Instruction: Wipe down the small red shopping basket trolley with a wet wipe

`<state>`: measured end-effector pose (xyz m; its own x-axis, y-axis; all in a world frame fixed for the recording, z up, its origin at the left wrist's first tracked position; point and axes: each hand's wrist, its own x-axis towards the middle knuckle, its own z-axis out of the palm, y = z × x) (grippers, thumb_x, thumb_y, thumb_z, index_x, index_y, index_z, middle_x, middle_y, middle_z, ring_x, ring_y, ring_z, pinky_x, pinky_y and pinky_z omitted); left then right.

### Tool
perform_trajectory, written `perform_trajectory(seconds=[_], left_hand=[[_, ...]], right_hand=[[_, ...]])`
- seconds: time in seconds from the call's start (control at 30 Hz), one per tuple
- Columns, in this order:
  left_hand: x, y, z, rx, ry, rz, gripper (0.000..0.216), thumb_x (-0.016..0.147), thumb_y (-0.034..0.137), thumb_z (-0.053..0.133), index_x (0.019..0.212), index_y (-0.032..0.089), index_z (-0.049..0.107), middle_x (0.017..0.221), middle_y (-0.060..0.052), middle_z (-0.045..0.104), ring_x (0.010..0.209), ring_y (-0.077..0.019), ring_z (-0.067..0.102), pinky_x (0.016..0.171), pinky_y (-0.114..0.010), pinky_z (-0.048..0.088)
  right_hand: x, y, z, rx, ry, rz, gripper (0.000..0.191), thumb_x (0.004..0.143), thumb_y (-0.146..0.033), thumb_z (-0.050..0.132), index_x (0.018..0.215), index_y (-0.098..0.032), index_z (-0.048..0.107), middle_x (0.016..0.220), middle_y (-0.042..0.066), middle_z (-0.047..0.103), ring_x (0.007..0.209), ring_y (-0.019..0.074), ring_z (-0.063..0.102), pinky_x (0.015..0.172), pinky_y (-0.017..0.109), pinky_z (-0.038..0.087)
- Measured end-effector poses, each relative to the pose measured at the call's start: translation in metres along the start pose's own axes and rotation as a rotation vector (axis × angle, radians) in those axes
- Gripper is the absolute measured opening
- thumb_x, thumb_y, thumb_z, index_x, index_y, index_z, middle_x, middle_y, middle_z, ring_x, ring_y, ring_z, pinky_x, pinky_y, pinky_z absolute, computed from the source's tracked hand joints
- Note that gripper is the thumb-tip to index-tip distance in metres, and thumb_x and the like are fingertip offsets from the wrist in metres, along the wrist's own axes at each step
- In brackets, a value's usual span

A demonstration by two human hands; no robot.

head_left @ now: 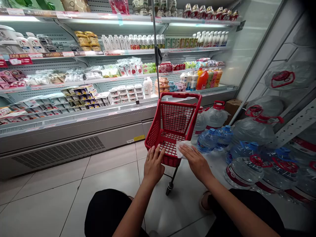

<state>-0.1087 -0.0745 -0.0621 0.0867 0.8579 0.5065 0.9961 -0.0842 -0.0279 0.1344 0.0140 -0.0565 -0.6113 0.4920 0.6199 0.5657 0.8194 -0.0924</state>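
A small red plastic shopping cart [170, 160] stands in front of me, with a grid-walled basket and a wheel below. My left hand [154, 166] rests on the basket's near left rim, its fingers stretched out and apart. At the near right corner, my right hand [195, 159] presses a white tissue [180, 149] against the rim, fingers together over it. Part of the tissue is hidden under that hand. Inside the basket, the grid floor shows.
A lit refrigerated display case [118, 120] with bottles, cups and packets runs behind the cart. Large water bottles [243, 169] crowd the floor and a rack to the right. Pale tiles [106, 174] cover the floor. My knees flank the cart's near side.
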Motion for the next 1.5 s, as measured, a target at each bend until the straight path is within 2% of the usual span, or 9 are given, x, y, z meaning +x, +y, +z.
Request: perform_trajectory(seconds=[0.27,0.47,0.63,0.77,0.93,1.1,1.27,1.4,1.5], left_hand=[[-0.013,0.046,-0.007,0.016,0.029,-0.061,0.105,0.072,0.004,0.061,0.167,0.026,0.021,0.171,-0.007,0.028,0.154,-0.0342,0.033,0.126,-0.053,0.032],[-0.016,0.035,-0.015,0.014,0.019,-0.023,0.095,0.079,0.007,0.057,0.166,0.026,0.025,0.171,-0.004,0.028,0.157,-0.0273,0.029,0.13,-0.049,0.026],[-0.01,0.038,-0.006,0.01,0.026,-0.07,0.094,0.077,0.01,0.061,0.164,0.024,0.03,0.171,-0.004,0.03,0.154,-0.0316,0.033,0.127,-0.051,0.031],[-0.007,0.035,-0.007,0.039,-0.002,-0.044,0.093,0.079,0.008,0.058,0.165,0.026,0.028,0.17,-0.003,0.03,0.151,-0.0268,0.04,0.128,-0.049,0.028],[-0.01,0.023,-0.015,0.075,-0.033,-0.038,0.09,0.084,0.008,0.054,0.166,0.031,0.026,0.169,0.001,0.032,0.148,-0.0228,0.044,0.13,-0.046,0.024],[-0.017,0.041,-0.012,0.058,-0.004,-0.04,0.093,0.082,0.008,0.058,0.166,0.028,0.025,0.17,-0.001,0.032,0.15,-0.0251,0.042,0.129,-0.044,0.027],[-0.019,0.068,-0.009,0.04,0.003,-0.033,0.096,0.079,0.01,0.061,0.166,0.022,0.025,0.171,-0.006,0.029,0.149,-0.0288,0.041,0.128,-0.047,0.03],[-0.018,0.065,-0.013,0.058,0.005,0.038,0.095,0.08,0.008,0.058,0.167,0.023,0.021,0.172,-0.006,0.027,0.15,-0.0254,0.04,0.126,-0.044,0.033],[-0.019,0.055,-0.019,0.069,-0.01,0.1,0.094,0.082,0.004,0.053,0.167,0.024,0.021,0.172,-0.004,0.026,0.151,-0.0215,0.039,0.126,-0.039,0.032]], right_hand=[[-0.041,-0.032,-0.003,-0.01,-0.039,0.031,0.077,0.097,-0.001,0.028,0.167,-0.032,0.016,0.163,0.0,0.043,0.153,0.0188,0.037,0.126,0.047,0.035],[-0.055,-0.023,-0.016,-0.045,-0.027,0.07,0.077,0.098,-0.001,0.03,0.167,-0.032,0.017,0.162,0.0,0.045,0.153,0.0191,0.037,0.128,0.048,0.03],[-0.032,-0.041,-0.002,-0.069,-0.026,0.033,0.077,0.097,-0.001,0.032,0.167,-0.03,0.018,0.161,0.0,0.046,0.15,0.0175,0.042,0.13,0.045,0.024],[-0.015,-0.05,0.008,-0.105,-0.02,-0.026,0.076,0.097,0.001,0.032,0.167,-0.026,0.017,0.162,0.001,0.045,0.15,0.0157,0.042,0.131,0.044,0.021],[-0.038,-0.027,-0.013,-0.188,-0.052,-0.013,0.073,0.1,0.0,0.031,0.166,-0.029,0.017,0.164,-0.002,0.042,0.151,0.0145,0.039,0.133,0.044,0.013],[-0.061,-0.008,-0.026,-0.251,-0.018,0.07,0.072,0.101,-0.003,0.032,0.167,-0.028,0.016,0.163,0.001,0.042,0.152,0.0173,0.039,0.131,0.047,0.017],[-0.048,-0.031,-0.009,-0.215,0.019,0.066,0.075,0.098,-0.002,0.032,0.167,-0.027,0.016,0.163,0.002,0.043,0.151,0.0176,0.041,0.13,0.045,0.019],[-0.043,-0.042,-0.002,-0.195,-0.007,0.014,0.076,0.096,-0.001,0.032,0.167,-0.025,0.015,0.163,0.002,0.044,0.151,0.0169,0.041,0.13,0.043,0.022],[-0.057,-0.027,-0.01,-0.224,-0.018,0.011,0.077,0.097,-0.001,0.031,0.167,-0.027,0.016,0.163,0.001,0.043,0.151,0.0162,0.04,0.13,0.042,0.021]])
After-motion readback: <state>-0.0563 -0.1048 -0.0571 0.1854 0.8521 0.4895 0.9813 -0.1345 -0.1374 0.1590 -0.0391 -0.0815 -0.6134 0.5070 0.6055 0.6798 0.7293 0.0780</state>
